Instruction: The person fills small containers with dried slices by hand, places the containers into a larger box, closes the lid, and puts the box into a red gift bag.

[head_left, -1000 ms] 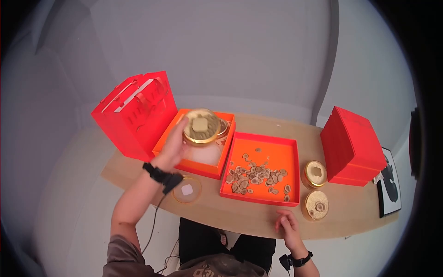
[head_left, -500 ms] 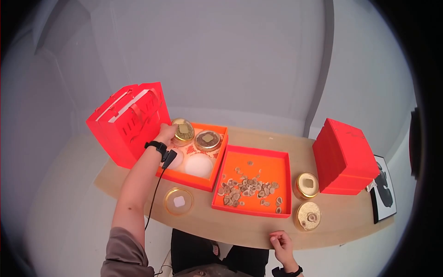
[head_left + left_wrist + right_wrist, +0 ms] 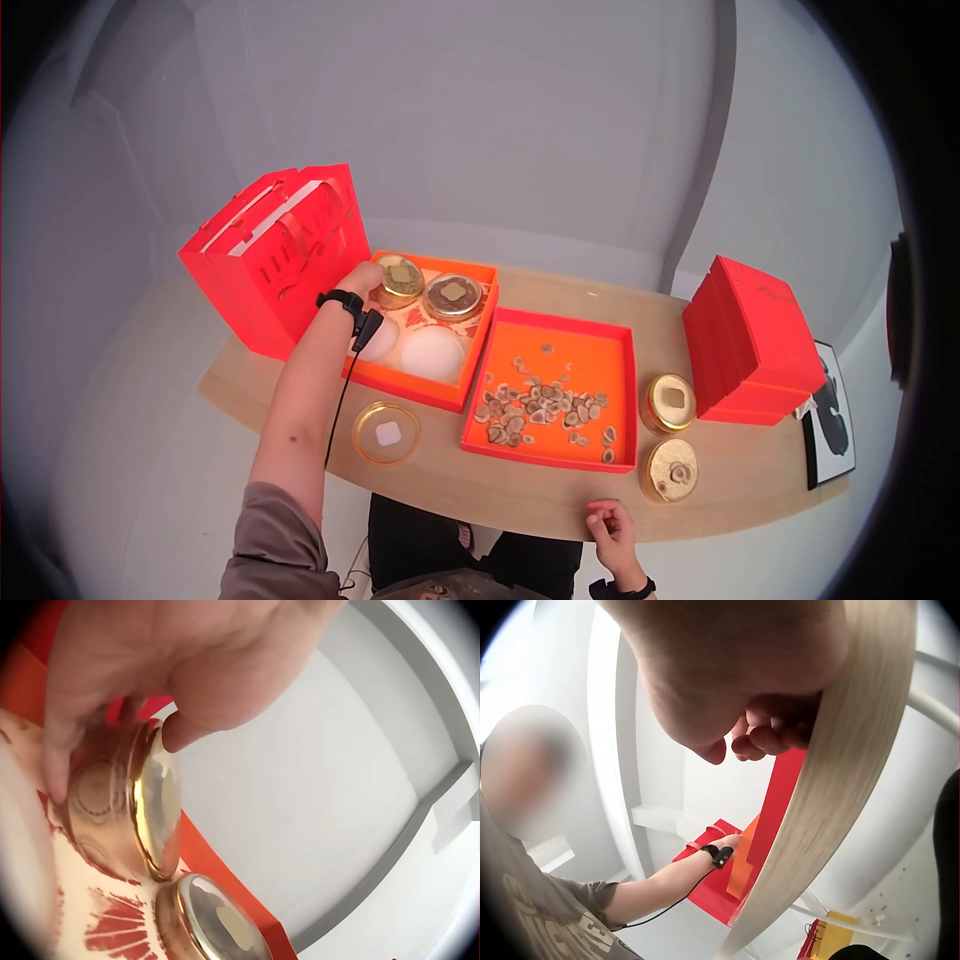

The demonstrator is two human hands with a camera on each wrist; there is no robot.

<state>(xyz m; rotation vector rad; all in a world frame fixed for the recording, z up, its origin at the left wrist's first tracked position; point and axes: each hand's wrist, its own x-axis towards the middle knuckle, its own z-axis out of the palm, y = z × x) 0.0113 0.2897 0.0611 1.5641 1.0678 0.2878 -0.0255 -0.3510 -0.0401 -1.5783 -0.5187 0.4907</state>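
Observation:
My left hand (image 3: 363,277) is at the far left corner of the orange gift box (image 3: 482,352). Its fingers and thumb grip a clear jar with a gold-rimmed lid (image 3: 159,802), seated in a corner of the box's printed insert. Beside that jar sits a second jar with a silver-rimmed lid (image 3: 453,297). Two round white recesses (image 3: 432,353) show in the front half of the insert. My right hand (image 3: 612,530) rests at the table's front edge with fingers loosely curled and nothing in it.
A red tray (image 3: 632,400) holds many brown dried slices (image 3: 545,400). Two gold-lidded jars (image 3: 670,402) stand to its right, slices lying on the nearer one. A round clear lid (image 3: 387,433) lies at front left. Red gift bags (image 3: 285,260) and stacked red boxes (image 3: 755,340) flank the table (image 3: 540,495).
My left hand has carried the gold-rimmed jar from above the box down into its far left corner. The right hand stays near the table edge, its fingers slightly more curled.

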